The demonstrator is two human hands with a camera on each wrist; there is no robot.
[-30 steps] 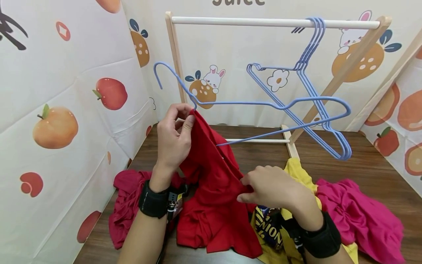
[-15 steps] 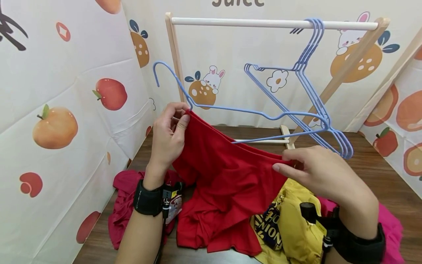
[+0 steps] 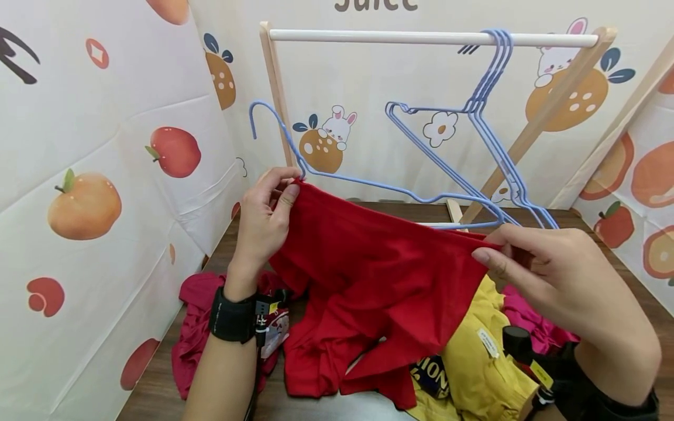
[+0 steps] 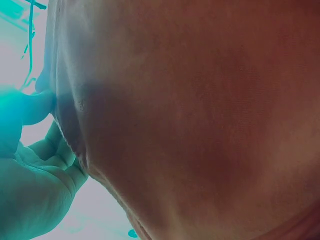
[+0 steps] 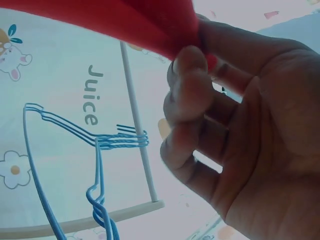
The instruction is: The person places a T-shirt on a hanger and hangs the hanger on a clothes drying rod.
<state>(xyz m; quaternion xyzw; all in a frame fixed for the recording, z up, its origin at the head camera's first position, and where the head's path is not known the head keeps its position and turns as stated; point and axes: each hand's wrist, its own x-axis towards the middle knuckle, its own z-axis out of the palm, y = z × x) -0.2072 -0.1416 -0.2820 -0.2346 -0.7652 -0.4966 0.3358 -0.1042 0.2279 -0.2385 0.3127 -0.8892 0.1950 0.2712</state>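
A red garment (image 3: 379, 269) hangs stretched between both hands, its top edge sloping down to the right. My left hand (image 3: 263, 213) pinches its upper left corner, thumb in front. A blue hanger (image 3: 368, 184) rises from those fingertips; its hook points left, its right end reaches behind the cloth edge, and part of it is hidden by the garment. My right hand (image 3: 558, 275) pinches the edge's right end between thumb and forefinger. In the left wrist view the cloth (image 4: 190, 115) fills most of the picture; in the right wrist view the fingers (image 5: 192, 95) hold the red edge.
Behind stands a rack with a white rail (image 3: 368, 36), and several blue hangers (image 3: 487, 105) hang at its right. On the wooden table lie a dark pink garment (image 3: 197, 327) at left, and a yellow garment (image 3: 484, 362) and a magenta garment (image 3: 532, 318) at right.
My right hand has moved right, drawing the red garment's edge taut. The hanger's right end has swung lower and leftward. The left hand has stayed almost in place.
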